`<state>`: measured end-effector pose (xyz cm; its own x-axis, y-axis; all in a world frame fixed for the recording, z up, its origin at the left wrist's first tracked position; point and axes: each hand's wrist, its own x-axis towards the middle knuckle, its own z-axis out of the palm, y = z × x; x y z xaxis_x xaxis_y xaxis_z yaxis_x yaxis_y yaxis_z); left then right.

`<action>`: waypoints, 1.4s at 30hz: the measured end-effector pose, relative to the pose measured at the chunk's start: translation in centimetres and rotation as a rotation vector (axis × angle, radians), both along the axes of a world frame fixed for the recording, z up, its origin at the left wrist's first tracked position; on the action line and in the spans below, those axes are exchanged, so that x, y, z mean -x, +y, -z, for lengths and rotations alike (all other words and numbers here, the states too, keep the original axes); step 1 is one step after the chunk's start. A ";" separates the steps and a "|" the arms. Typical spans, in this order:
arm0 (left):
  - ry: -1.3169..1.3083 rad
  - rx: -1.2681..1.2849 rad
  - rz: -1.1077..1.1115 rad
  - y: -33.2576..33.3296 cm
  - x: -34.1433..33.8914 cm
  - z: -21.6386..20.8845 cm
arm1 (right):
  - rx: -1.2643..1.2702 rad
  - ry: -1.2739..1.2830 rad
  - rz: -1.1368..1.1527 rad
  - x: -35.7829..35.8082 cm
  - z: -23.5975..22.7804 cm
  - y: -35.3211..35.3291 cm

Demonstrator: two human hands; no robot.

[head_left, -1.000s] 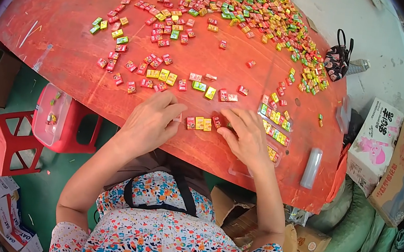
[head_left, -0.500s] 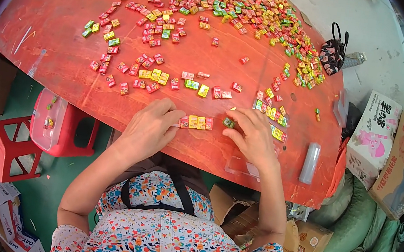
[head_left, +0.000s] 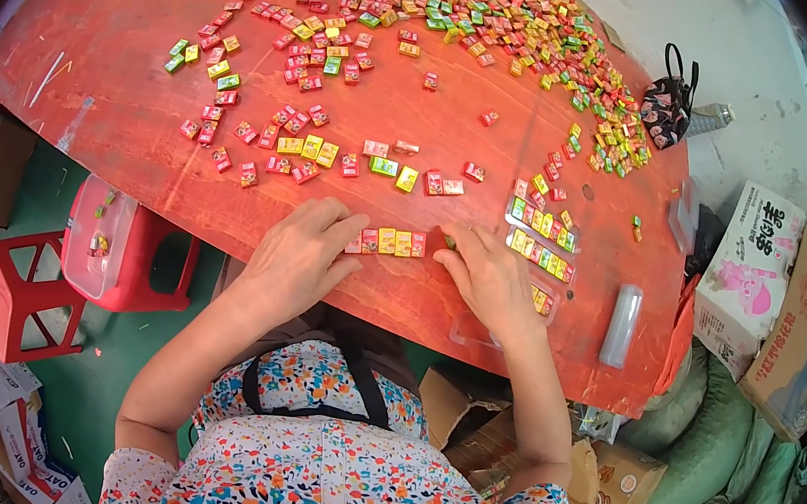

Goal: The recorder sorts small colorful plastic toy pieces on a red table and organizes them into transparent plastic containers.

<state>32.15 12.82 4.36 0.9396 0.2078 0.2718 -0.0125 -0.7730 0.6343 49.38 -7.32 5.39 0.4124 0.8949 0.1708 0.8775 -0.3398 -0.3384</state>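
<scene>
Small candy-sized boxes (head_left: pixel 387 241), red and yellow, stand side by side in a short row near the table's front edge. At the row's left end, my left hand (head_left: pixel 302 245) is closed, thumb and forefinger on either side of a red box (head_left: pixel 354 244). Just off the right end, my right hand (head_left: pixel 493 275) pinches a small green box (head_left: pixel 449 242), mostly hidden by the fingers. Loose red, yellow and green boxes (head_left: pixel 384 168) lie beyond my hands. Right of my right hand, clear plastic trays (head_left: pixel 544 232) hold rows of the same boxes.
A big heap of small boxes (head_left: pixel 474 9) covers the far side of the red table (head_left: pixel 146 49). A clear plastic stack (head_left: pixel 621 324) lies at the right. A black patterned bag (head_left: pixel 665 108), cartons (head_left: pixel 745 264) and a red stool (head_left: pixel 30 297) stand around.
My right hand has moved left with the green box, closer to the row's right end, uncovering more of the filled trays. My left hand has stayed nearly still.
</scene>
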 end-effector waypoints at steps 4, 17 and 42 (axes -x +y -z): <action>0.019 -0.009 -0.017 -0.1 0.0 0.3 | -0.023 0.399 0.042 -0.1 -0.7 0.2; 0.008 0.005 -0.011 -0.1 -0.1 0.3 | -0.067 -0.034 -0.155 -0.8 0.1 0.3; 0.068 -0.022 -0.032 -1.1 -1.7 0.0 | -0.109 0.204 -0.095 -1.3 0.3 -0.6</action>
